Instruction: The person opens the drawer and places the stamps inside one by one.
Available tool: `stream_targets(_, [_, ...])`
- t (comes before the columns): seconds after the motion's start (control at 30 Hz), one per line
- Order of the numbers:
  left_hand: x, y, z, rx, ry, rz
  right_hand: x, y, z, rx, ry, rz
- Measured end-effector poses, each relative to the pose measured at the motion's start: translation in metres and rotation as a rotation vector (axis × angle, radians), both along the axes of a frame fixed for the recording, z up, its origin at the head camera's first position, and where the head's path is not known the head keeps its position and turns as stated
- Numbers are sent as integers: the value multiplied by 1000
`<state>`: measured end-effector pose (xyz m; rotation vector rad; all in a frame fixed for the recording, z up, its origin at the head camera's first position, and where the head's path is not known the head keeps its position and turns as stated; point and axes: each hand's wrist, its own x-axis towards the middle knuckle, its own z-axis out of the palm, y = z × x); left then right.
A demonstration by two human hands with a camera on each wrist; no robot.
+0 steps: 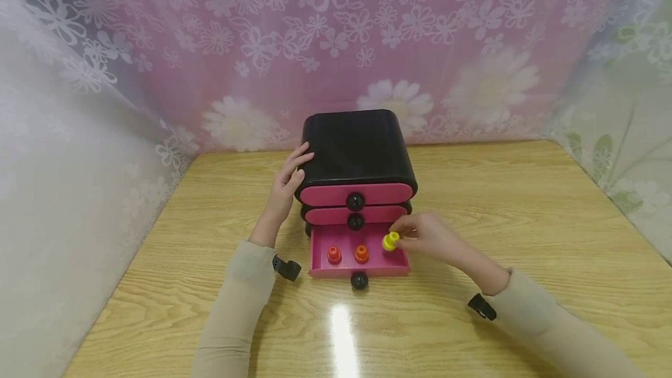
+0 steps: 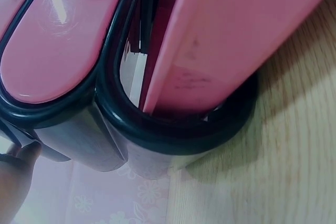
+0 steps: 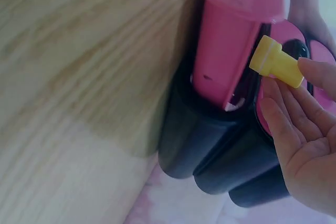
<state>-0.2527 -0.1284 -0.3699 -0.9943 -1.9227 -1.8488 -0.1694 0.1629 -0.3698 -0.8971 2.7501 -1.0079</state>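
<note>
Hands: right (image 1: 427, 238) pinches yellow peg (image 1: 391, 241) | left fingers (image 1: 296, 162) partly behind cabinet (image 1: 357, 147)

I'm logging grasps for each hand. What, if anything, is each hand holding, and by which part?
The right hand pinches the yellow peg by its narrow end, over the open bottom drawer. The left hand holds nothing, resting against the cabinet.

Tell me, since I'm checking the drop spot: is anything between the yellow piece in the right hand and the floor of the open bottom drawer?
Nothing visible. The right hand pinches the yellow piece over the right end of the open drawer; the two orange pieces stand further left.
</note>
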Motion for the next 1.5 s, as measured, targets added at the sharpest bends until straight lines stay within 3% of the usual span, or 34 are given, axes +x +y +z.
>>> stream_targets(0.4, [-2, -1, 0, -2, 19, -15, -1, -14, -9, 122, 108, 30])
stream_targets(0.57, [-1, -1, 0, -3, 6, -16, 0, -18, -11, 193, 110, 27])
stream_targets(0.77, [9, 1, 8, -17, 2, -12, 0, -20, -14, 219, 95, 25])
stream_targets(0.93, [20, 4, 18, -29, 10, 7, 0, -21, -15, 254, 187, 51])
stream_targets(1.07, [22, 5, 20, -27, 7, 3, 1, -24, -15, 309, 250, 57])
stream_targets(1.23, [19, 5, 18, -23, 12, -4, 2, -27, -15, 358, 256, 47])
stream_targets(1.5, [1, 0, 1, -2, 3, -15, 2, -30, -12, 418, 240, 36])
